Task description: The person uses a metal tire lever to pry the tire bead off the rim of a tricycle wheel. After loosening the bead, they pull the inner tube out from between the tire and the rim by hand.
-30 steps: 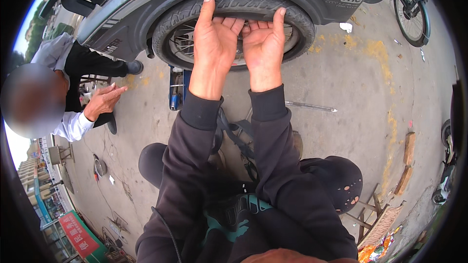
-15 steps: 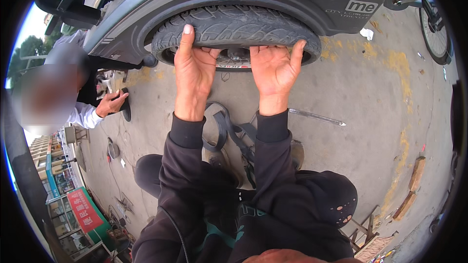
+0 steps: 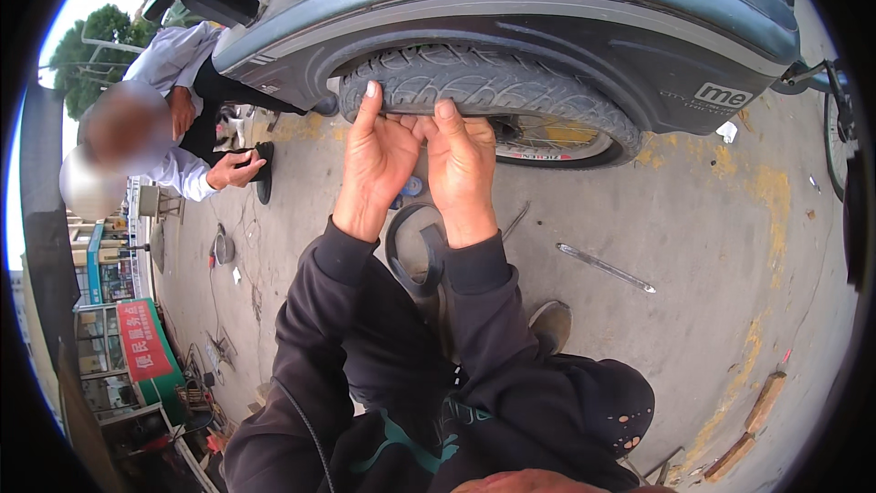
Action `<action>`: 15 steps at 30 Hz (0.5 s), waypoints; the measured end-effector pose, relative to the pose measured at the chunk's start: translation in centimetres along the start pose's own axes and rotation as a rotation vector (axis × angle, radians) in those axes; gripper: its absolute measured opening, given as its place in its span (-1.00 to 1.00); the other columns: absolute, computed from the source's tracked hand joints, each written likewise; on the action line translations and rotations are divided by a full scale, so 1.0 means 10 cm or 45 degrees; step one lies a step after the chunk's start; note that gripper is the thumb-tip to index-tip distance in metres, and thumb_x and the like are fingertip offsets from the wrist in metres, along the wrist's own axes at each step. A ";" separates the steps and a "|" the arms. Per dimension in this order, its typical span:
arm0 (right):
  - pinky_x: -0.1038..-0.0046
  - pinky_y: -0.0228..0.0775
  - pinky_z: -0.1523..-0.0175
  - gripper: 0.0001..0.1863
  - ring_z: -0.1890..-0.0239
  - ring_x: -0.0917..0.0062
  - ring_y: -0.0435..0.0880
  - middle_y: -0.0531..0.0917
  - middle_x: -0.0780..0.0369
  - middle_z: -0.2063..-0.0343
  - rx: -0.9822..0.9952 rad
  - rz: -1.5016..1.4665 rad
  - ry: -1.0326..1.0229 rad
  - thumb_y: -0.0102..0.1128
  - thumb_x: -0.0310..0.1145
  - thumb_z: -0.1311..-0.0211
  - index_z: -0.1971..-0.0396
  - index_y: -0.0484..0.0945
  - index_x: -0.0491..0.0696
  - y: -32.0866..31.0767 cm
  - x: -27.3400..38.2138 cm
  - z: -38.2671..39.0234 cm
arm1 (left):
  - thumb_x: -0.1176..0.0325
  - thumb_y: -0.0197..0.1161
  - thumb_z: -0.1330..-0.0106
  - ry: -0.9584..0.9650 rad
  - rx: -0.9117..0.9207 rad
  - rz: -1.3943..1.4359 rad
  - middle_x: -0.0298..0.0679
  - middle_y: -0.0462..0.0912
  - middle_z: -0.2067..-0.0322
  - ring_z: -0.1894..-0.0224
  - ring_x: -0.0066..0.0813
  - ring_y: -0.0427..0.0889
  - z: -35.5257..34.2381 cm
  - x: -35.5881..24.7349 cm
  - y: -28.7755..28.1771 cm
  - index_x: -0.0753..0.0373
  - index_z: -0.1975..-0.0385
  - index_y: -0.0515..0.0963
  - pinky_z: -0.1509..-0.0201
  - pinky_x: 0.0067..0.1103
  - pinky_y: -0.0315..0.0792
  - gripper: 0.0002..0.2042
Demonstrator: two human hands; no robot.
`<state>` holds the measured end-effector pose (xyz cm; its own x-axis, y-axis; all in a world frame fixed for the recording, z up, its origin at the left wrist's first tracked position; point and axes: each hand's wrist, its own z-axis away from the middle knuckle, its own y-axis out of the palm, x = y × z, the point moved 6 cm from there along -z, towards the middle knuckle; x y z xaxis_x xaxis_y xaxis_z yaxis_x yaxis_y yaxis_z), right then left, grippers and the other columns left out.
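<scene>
A black treaded tyre [image 3: 547, 91] sits on a spoked wheel [image 3: 557, 139] under the grey body panel of a tricycle [image 3: 602, 36]. My left hand [image 3: 379, 151] grips the tyre near its left end, thumb up on the tread and fingers curled under the edge. Close beside it, my right hand [image 3: 461, 164] grips the same tyre, its thumb pressed on the near side and its fingers tucked underneath. The fingertips of both hands are partly hidden behind the tyre edge. Right of my hands, the rim and spokes show below the tyre.
A black rubber strip [image 3: 397, 251] lies curled on the ground between my feet. To the right lies a metal tyre lever [image 3: 605, 267]. At the left a person in a light shirt [image 3: 187, 173] sits close by. Wood blocks [image 3: 765, 402] lie at the far right.
My right hand has moved left along the tyre, from its right part to beside my left hand. The view has shifted, showing more of the tricycle's side and the wheel's right part.
</scene>
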<state>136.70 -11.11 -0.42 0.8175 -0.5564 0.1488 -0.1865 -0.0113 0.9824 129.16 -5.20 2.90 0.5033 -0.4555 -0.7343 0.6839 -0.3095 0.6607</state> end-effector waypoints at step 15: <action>0.12 0.34 -0.40 -0.43 -0.26 0.35 0.50 0.56 0.26 -0.20 -0.262 -0.193 -0.317 0.31 -0.01 -0.31 -0.21 0.47 0.02 -0.40 0.84 0.11 | 0.01 0.21 -0.44 0.047 -0.016 0.248 -0.13 0.41 -0.32 -0.38 -0.22 0.39 -0.08 -0.10 -0.55 0.29 -0.31 0.27 -0.50 -0.24 0.22 -0.39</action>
<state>143.69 -16.64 -3.20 0.6646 -0.7471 -0.0078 0.0611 0.0439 0.9972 125.29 -2.32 -0.13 0.6456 -0.4751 -0.5979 0.5778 -0.2080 0.7892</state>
